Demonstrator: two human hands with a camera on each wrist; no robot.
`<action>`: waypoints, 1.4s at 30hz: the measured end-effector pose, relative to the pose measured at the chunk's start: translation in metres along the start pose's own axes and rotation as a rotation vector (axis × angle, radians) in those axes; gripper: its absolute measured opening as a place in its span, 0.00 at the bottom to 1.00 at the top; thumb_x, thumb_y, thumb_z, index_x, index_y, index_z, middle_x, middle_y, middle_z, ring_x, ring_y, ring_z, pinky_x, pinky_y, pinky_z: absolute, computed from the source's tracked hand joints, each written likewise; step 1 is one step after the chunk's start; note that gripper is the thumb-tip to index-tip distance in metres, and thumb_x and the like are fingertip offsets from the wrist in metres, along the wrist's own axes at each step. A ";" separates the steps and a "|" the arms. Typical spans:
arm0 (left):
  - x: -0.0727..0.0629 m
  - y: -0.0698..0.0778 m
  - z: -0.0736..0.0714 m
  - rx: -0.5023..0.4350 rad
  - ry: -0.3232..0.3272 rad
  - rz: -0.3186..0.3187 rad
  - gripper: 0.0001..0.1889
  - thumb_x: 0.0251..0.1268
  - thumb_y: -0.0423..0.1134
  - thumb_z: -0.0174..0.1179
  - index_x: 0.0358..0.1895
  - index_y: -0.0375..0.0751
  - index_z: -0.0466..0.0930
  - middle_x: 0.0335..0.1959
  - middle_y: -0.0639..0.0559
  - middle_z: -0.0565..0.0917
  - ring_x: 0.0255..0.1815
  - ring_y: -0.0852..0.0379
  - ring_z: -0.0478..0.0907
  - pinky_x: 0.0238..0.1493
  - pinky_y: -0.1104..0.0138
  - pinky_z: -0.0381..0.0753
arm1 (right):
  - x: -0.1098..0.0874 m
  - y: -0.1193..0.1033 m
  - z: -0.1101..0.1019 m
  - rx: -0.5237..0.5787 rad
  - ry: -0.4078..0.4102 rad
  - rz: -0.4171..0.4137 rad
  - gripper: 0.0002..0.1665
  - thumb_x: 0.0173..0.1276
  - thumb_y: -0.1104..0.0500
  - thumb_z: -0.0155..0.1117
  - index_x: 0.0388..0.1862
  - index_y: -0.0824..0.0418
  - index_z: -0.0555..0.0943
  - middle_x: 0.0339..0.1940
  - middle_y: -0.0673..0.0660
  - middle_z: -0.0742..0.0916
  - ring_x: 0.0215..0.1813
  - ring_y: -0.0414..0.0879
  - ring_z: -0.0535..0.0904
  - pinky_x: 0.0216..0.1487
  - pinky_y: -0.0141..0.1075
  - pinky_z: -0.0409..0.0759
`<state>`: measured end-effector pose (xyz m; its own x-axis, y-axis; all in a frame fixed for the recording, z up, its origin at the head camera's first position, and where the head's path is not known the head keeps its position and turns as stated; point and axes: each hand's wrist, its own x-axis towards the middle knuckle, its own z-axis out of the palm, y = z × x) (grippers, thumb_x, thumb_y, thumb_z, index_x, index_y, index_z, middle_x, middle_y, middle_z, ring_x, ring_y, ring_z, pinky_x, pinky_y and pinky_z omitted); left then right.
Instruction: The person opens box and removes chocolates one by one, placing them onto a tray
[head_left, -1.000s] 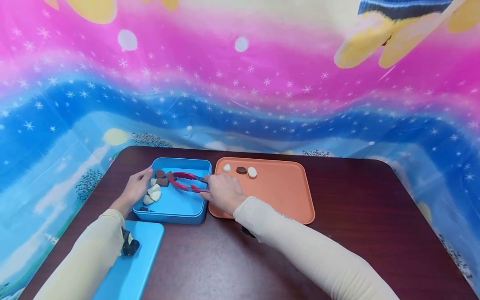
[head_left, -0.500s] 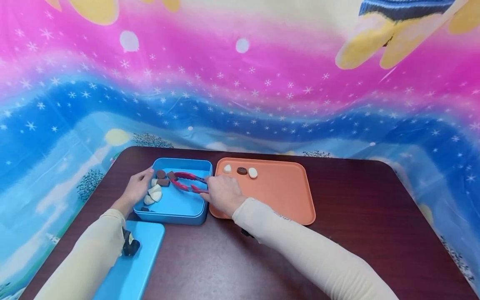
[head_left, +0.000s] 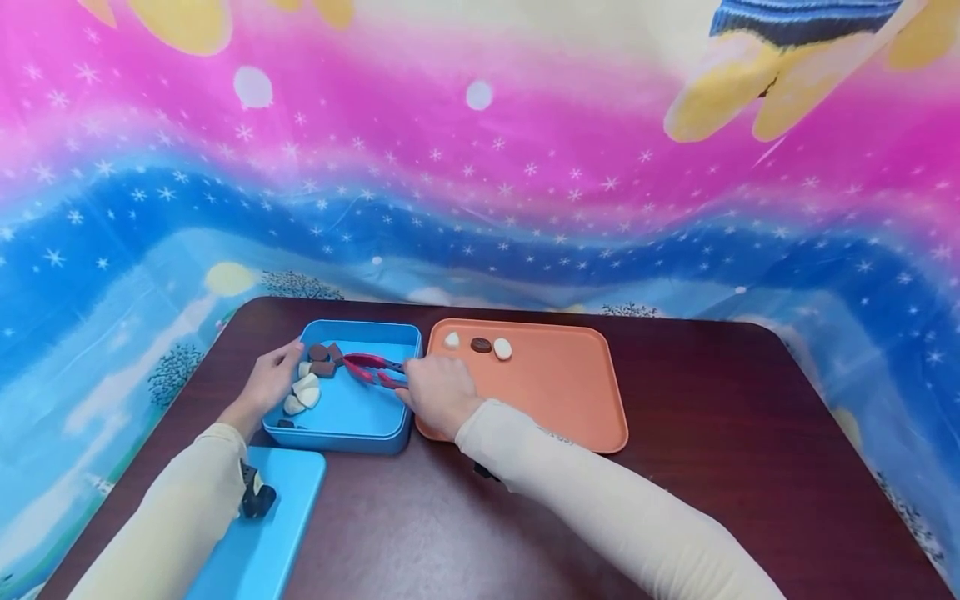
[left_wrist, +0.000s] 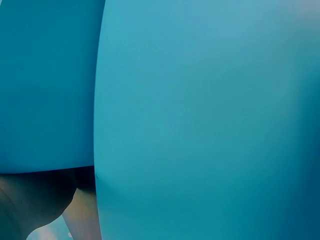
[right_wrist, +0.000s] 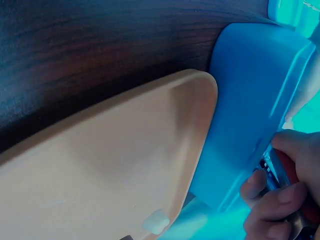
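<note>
My left hand (head_left: 270,382) holds the left wall of a blue box (head_left: 360,435), thumb at the rim. The left wrist view is mostly filled by blue plastic (left_wrist: 200,120). My right hand (head_left: 441,393) grips red-and-black kitchen tongs (head_left: 367,367) over the box; in the right wrist view, fingers curl round the tongs' handle (right_wrist: 285,170). The tong tips point left, right at the edge of a brown chocolate-like piece (head_left: 335,355). Beside it lie a round brown piece (head_left: 318,352), a brown block (head_left: 323,368) and several cream-white pieces (head_left: 306,388). A dark piece (head_left: 286,424) sits in the near left corner.
An orange tray (head_left: 555,392) stands right of the box, bearing a white pointed piece (head_left: 452,341), a dark brown oval (head_left: 481,344) and a white oval (head_left: 502,348) along its far side. A blue lid (head_left: 288,500) lies near left, under my left forearm.
The tongs' jaws have drawn closer together, and their tips sit slightly lower and further right beside the brown piece. My left hand stays on the box. The head view has shifted slightly.
</note>
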<state>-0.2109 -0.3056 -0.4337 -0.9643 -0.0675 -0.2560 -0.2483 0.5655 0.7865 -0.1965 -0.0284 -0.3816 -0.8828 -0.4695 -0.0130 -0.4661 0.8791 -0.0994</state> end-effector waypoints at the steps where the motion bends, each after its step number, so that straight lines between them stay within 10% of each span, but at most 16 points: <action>1: 0.000 0.001 0.000 -0.003 -0.003 -0.004 0.38 0.81 0.65 0.27 0.83 0.45 0.39 0.84 0.36 0.43 0.83 0.30 0.39 0.78 0.32 0.46 | 0.000 0.000 0.000 0.002 0.003 0.004 0.21 0.70 0.38 0.66 0.45 0.53 0.86 0.30 0.50 0.89 0.26 0.41 0.79 0.24 0.31 0.80; 14: 0.003 0.005 0.004 -0.018 0.012 0.033 0.36 0.83 0.61 0.27 0.82 0.44 0.41 0.83 0.36 0.46 0.84 0.31 0.40 0.79 0.33 0.46 | -0.006 -0.001 -0.005 -0.198 0.075 -0.070 0.34 0.69 0.37 0.66 0.69 0.50 0.77 0.47 0.52 0.90 0.32 0.42 0.85 0.25 0.33 0.83; 27: 0.005 0.002 0.007 -0.019 0.000 0.006 0.37 0.82 0.63 0.28 0.83 0.46 0.39 0.84 0.37 0.45 0.84 0.31 0.41 0.79 0.33 0.48 | -0.008 -0.009 0.001 -0.456 0.217 -0.191 0.25 0.73 0.51 0.66 0.66 0.56 0.78 0.44 0.54 0.88 0.27 0.42 0.84 0.27 0.33 0.86; 42: 0.002 -0.004 0.011 -0.049 -0.004 -0.027 0.37 0.80 0.66 0.28 0.83 0.51 0.38 0.84 0.36 0.45 0.83 0.29 0.40 0.76 0.29 0.49 | -0.004 -0.013 -0.006 -0.331 0.076 -0.072 0.34 0.69 0.37 0.66 0.65 0.56 0.80 0.42 0.53 0.90 0.32 0.42 0.86 0.30 0.33 0.87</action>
<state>-0.2108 -0.2990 -0.4432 -0.9567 -0.0791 -0.2800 -0.2790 0.5223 0.8058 -0.1873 -0.0373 -0.3741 -0.8429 -0.5350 0.0580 -0.5101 0.8286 0.2307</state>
